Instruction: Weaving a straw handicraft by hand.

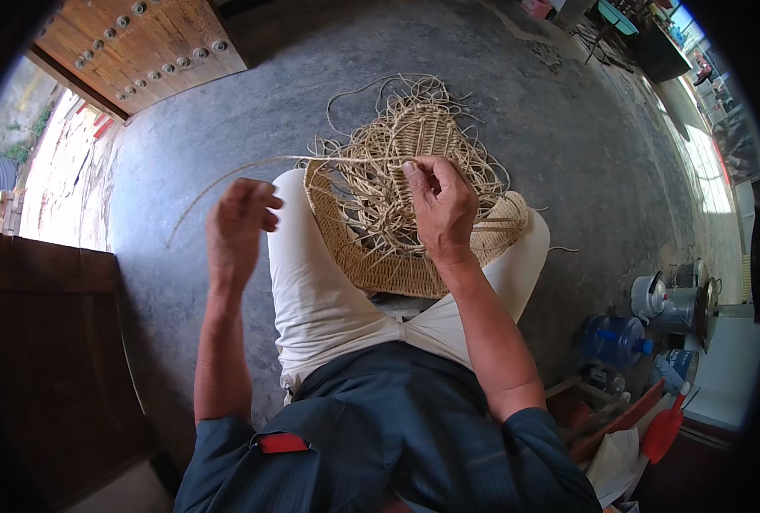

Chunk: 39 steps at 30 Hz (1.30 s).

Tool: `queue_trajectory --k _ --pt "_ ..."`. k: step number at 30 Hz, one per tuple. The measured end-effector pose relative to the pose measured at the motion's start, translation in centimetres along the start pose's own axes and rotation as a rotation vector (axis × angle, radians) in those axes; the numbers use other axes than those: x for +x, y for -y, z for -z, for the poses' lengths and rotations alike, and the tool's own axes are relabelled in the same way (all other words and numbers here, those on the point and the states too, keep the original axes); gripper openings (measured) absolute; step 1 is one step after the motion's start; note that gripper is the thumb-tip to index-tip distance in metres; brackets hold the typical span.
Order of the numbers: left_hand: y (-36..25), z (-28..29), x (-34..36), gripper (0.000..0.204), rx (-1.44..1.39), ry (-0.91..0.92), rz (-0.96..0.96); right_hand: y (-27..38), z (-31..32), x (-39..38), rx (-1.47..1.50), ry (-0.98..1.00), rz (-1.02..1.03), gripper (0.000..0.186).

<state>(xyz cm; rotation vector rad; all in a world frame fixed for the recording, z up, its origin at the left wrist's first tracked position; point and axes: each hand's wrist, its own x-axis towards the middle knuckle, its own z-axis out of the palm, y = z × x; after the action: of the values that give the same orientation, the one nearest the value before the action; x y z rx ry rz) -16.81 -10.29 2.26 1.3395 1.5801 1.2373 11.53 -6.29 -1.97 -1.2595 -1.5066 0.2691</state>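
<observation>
A partly woven straw-coloured piece rests across my thighs, its woven band curving between my knees. A tangle of loose cord ends spreads from it toward the floor beyond. My right hand pinches a thin straw cord between thumb and forefinger above the weave. From that pinch the cord runs left and droops in a long arc past my left hand. Over my left knee, my left hand hangs in the air, slightly blurred, its fingers loosely curled and apart. It looks free of the cord.
Grey concrete floor surrounds me. A studded wooden door stands at the far left, with dark wooden furniture nearer. To the right are a large blue water bottle, a metal pot and a red plastic item.
</observation>
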Motion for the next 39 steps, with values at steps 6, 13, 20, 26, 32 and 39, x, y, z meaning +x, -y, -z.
queue_trajectory --k 6,13,20,26,32,39 --pt "-1.5 -13.5 -0.6 0.016 0.333 0.107 -0.442 -1.0 2.0 0.7 0.117 0.032 -0.195 0.017" --pt "-0.6 -16.1 2.9 0.014 0.529 0.087 -0.638 -2.0 3.2 1.1 0.092 0.022 -0.176 0.018" --pt "-2.0 -17.3 3.3 0.023 0.598 0.054 -0.436 -0.8 2.5 3.8 0.207 0.020 -0.143 0.016" --pt "-2.4 -17.8 2.5 0.020 0.442 0.092 -0.357 -0.7 3.1 3.4 0.151 0.057 -0.118 0.015" --pt "-2.7 -16.9 2.6 0.026 0.208 0.228 -0.288 -0.9 3.7 2.3 0.013 0.108 -0.053 0.019" --pt "-2.7 -17.0 3.1 0.027 0.070 0.339 -0.127 -0.7 3.3 2.2 -0.094 0.129 0.013 0.018"
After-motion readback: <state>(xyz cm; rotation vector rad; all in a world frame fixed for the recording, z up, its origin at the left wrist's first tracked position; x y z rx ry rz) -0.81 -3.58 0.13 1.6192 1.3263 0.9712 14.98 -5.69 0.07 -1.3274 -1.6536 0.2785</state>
